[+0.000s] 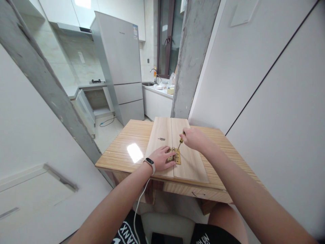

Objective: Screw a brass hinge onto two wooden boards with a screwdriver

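Two pale wooden boards (189, 166) lie side by side on the table, with a narrow seam between them. Across that seam rests a brass hinge (178, 158). My left hand (162, 158) lies palm down on the left board, fingers stretched out over the hinge's left leaf and touching it. Above the right board, my right hand (191, 138) is closed around the handle of a screwdriver (181, 140). The tool is tilted, its tip at the upper part of the hinge's right leaf. A few screws (161, 139) lie on the left board. Whether a screw sits under the tip is too small to tell.
The wooden table (119, 145) has a drawer with a handle (198, 194) at its front. A white cable (138, 203) hangs by its front edge. A white wall (266, 101) stands close on the right. Beyond are a fridge (124, 57) and a sink counter (158, 101).
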The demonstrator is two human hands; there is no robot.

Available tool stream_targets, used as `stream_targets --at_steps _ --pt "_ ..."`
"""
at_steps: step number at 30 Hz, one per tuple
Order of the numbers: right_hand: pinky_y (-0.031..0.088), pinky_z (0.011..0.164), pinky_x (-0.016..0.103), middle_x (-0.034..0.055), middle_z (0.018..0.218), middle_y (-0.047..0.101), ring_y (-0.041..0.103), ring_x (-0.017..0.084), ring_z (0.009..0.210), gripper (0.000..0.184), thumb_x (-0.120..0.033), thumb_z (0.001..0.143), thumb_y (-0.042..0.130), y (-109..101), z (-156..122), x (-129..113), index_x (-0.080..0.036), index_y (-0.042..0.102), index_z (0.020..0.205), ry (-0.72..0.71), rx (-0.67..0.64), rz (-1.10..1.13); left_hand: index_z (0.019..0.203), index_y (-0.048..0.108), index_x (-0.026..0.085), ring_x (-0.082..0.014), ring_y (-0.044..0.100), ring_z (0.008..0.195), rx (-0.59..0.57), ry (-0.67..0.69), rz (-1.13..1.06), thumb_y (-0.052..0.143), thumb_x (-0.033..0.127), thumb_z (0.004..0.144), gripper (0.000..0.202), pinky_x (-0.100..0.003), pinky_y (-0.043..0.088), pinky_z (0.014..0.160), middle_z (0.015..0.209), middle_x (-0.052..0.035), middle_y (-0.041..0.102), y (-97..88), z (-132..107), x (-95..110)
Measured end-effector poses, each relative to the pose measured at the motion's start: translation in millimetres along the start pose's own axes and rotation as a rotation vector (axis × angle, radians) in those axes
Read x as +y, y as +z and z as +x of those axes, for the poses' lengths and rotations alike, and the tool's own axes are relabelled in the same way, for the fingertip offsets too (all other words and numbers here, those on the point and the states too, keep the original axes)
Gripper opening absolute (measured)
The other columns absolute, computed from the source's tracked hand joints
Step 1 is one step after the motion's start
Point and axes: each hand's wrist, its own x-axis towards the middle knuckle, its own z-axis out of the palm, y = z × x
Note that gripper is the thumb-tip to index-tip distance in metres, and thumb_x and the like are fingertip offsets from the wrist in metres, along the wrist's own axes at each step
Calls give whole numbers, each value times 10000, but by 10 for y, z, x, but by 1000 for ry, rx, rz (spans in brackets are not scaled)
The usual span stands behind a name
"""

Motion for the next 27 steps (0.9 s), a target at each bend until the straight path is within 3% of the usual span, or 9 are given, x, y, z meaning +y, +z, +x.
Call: stream_targets --at_steps 5,8,12,16,27 --pt "451 801 328 188 1022 751 710 283 971 377 -373 1078 407 24 -25 -49 -120 687 1062 85 18 23 1407 619 263 -316 523 1341 -2 3 -1 536 634 976 575 -488 459 1140 1397 -148 566 7 0 -4" --pt "427 757 307 142 1047 746 703 259 962 301 -383 1071 456 30 -49 -31 -163 661 1059 12 46 35 1412 616 267 -317 521 1344 1 0 1 530 636 979 576 -487 459 1141 1395 -147 567 2 -5 -6" --pt "400 734 284 108 1089 732 694 223 960 141 -268 1052 515 49 -57 34 -180 620 1084 -115 37 41 1404 621 265 -316 530 1331 9 0 -2 536 637 976 573 -483 464 1135 1385 -148 574 -11 -9 1" --pt "401 743 281 125 1092 729 693 218 976 128 -212 1055 491 21 -64 61 -167 611 1058 -153 -11 40 1402 623 261 -316 533 1325 8 4 2 539 631 977 570 -482 466 1130 1377 -150 577 -8 -9 5" --pt "427 792 304 170 1047 745 700 263 1018 213 -281 1055 477 -144 -77 -22 -152 645 1066 -108 -61 -10 1402 625 258 -321 524 1334 5 2 2 548 618 976 563 -487 462 1131 1388 -153 574 -16 -4 14"
